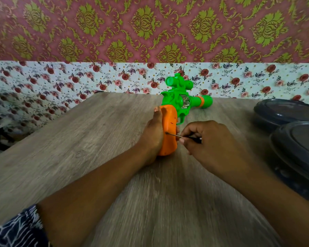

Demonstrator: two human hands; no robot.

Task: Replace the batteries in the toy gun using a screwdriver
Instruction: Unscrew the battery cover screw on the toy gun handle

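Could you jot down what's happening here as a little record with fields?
Toy: green plastic toy gun with an orange grip, lying on the wood-grain table
Left hand: grips the orange grip
Right hand: pinches a thin black-handled screwdriver
Screwdriver tip: at a hole in the grip
Nearby: two dark round plastic lids, on the right

One head-worn wide-angle view looks forward and down across the tabletop (78,139) toward the papered wall (150,32) at twelve o'clock, close above both hands (153,132) at centre.
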